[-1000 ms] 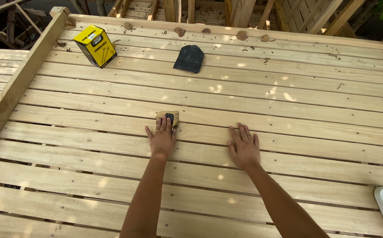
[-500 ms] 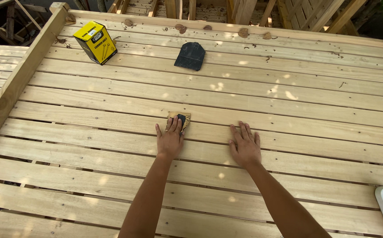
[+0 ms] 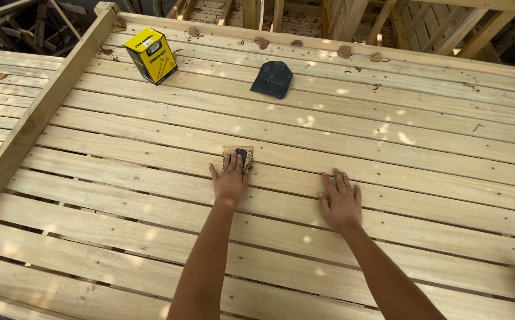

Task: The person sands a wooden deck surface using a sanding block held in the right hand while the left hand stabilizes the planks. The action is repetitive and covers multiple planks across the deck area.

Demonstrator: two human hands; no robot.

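I note sanding step in hand. Left hand pressing flat, fingers spread over sanding block, block under fingertips on plank. Right hand open, braced flat, empty. Judgement: next stroke needs even pressure along grain.

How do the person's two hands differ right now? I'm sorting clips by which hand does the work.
The left hand presses on a small tan sanding block with a dark patch, while the right hand holds nothing and lies flat on bare wood. The left hand reaches farther up the slatted deck; the right hand sits nearer the person, fingers slightly spread. Both are palm down on the pale boards, arms stretched forward.
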